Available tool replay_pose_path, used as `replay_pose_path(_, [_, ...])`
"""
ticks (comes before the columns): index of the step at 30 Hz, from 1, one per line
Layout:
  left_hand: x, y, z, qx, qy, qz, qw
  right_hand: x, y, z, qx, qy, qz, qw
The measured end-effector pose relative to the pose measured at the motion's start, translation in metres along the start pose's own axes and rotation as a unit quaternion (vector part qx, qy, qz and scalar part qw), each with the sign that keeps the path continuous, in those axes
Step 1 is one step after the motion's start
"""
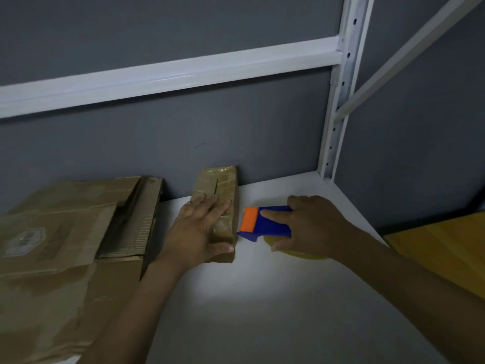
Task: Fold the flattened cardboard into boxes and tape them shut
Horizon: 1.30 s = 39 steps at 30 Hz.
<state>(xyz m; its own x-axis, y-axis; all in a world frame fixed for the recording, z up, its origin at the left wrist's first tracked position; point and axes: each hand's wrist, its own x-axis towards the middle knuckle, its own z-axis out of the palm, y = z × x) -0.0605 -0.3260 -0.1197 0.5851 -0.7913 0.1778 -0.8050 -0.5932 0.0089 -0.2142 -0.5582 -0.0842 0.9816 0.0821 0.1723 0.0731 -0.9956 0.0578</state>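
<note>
1. Centrally, a small cardboard box (217,185) wrapped in glossy tape lies on the white table (262,311), its far end close against the grey wall (183,132)
2. The left hand (202,227) lies flat on top of the box, fingers straight and pressing down, with the thumb set along the near end
3. The right hand (312,227) is clamped round a blue tape dispenser (265,224): the forefinger lies along its top and the thumb curls underneath
4. The dispenser's orange front end sits just beside the right side of the box; whether the two touch cannot be told
5. A yellowish tape roll (301,254) shows under the right hand, mostly hidden by it
6. To the left, flattened cardboard (65,232) lies in a worn, creased pile on the table, one folded piece showing its corrugated edge, just beside the left forearm
7. Behind, a white metal shelf frame (338,101) stands with a horizontal rail across the wall and a perforated upright at the table's far right corner
8. A yellow board (446,245) sits at the right edge, beyond the right forearm
</note>
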Motion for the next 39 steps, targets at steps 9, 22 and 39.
replay_pose_path(9, [-0.005,0.015,-0.004,-0.005,0.006,-0.010,1.000,0.023,-0.001,-0.003,0.059,-0.016,0.088,0.994])
replay_pose_path(22, [0.023,0.002,-0.009,-0.132,0.057,-0.115,0.983,0.004,0.044,0.022,0.487,-0.075,0.285,0.822])
replay_pose_path(39, [0.019,-0.001,-0.010,-0.170,0.029,-0.114,0.978,0.080,-0.057,0.039,0.739,-0.019,0.317,0.594])
